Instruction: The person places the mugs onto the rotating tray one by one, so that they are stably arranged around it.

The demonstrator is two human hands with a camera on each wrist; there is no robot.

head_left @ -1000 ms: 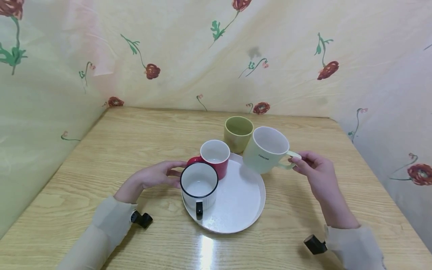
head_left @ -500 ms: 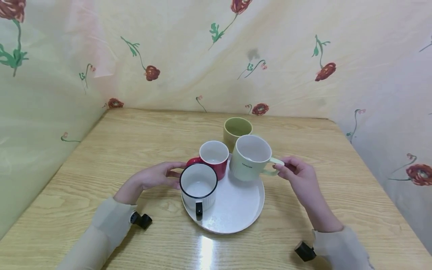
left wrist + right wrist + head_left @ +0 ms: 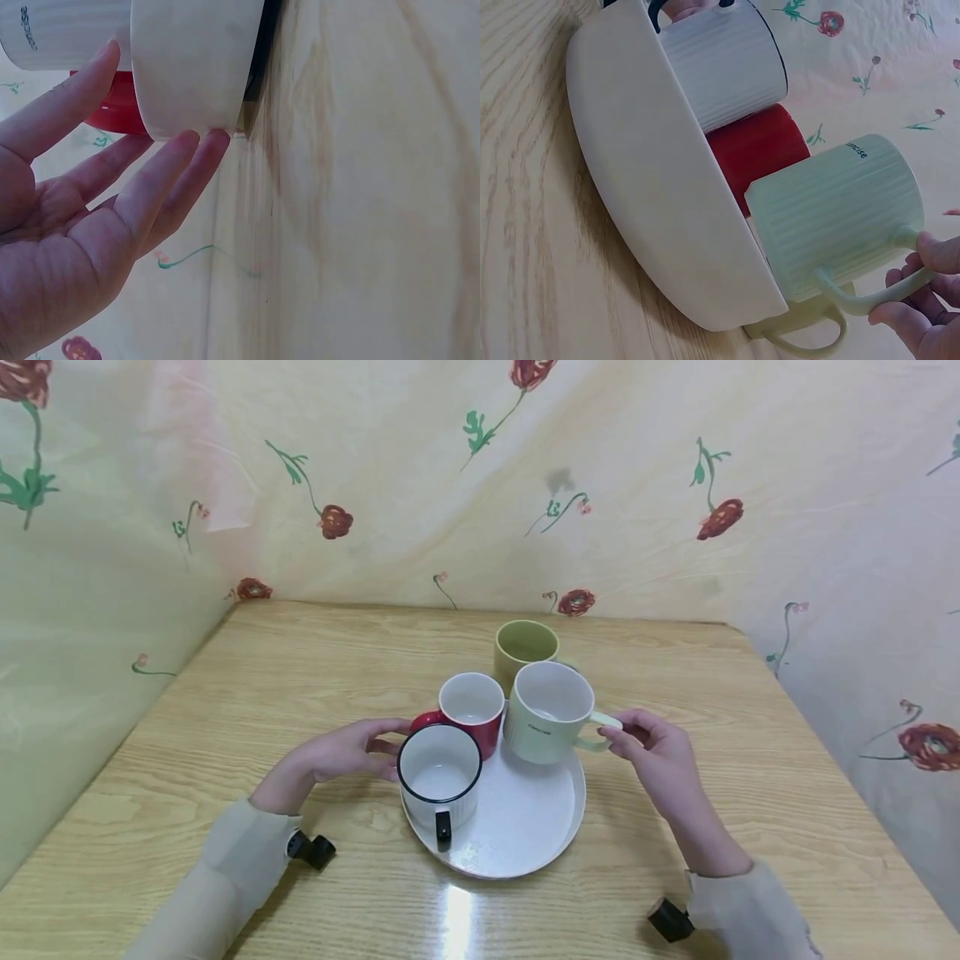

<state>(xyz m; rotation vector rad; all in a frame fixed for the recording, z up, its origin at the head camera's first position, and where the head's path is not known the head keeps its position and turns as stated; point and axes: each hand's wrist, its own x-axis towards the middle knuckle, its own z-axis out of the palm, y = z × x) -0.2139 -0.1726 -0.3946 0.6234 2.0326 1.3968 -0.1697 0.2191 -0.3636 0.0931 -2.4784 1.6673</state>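
Pale green mug (image 3: 536, 745): hanging over far side of tray (image 3: 525, 835), right hand (image 3: 660, 756) pinching its handle. Left hand (image 3: 348, 750): fingers extended, touching tray's wall. Hazard: one-sided grip possibly letting mug tip, striking red mug (image 3: 491, 735).

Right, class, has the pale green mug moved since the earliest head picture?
Yes: against the tray in the head view, the pale green mug has moved left, toward the red mug.
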